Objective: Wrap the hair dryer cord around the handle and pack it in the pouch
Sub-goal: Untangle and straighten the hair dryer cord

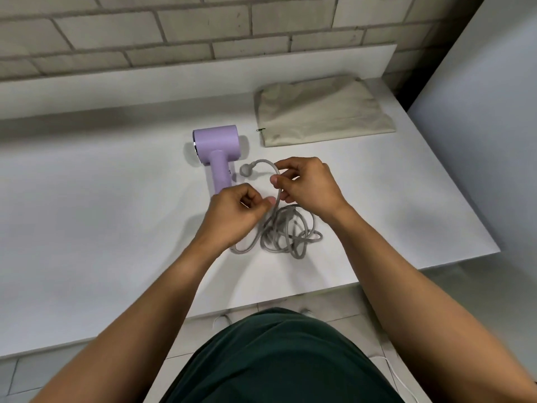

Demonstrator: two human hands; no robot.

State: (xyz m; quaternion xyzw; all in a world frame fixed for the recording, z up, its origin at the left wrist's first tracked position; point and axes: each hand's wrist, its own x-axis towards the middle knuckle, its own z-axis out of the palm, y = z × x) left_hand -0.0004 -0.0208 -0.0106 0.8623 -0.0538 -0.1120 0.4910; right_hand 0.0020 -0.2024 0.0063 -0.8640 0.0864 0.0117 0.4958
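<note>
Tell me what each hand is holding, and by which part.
Both pinch the grey cord: the right hand on the raised arc just behind the plug, the left hand slightly lower on that stretch, above the tangled heap.

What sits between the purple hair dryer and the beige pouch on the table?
Nothing: in the head view only bare white table separates the hair dryer from the pouch.

A white desk [87, 213] carries three things. A lilac hair dryer [216, 144] lies on its side, handle toward the viewer. Just right of the handle, its grey cord [287, 231] lies in a loose tangle. A flat beige pouch [322, 112] lies farther back, right.
</note>
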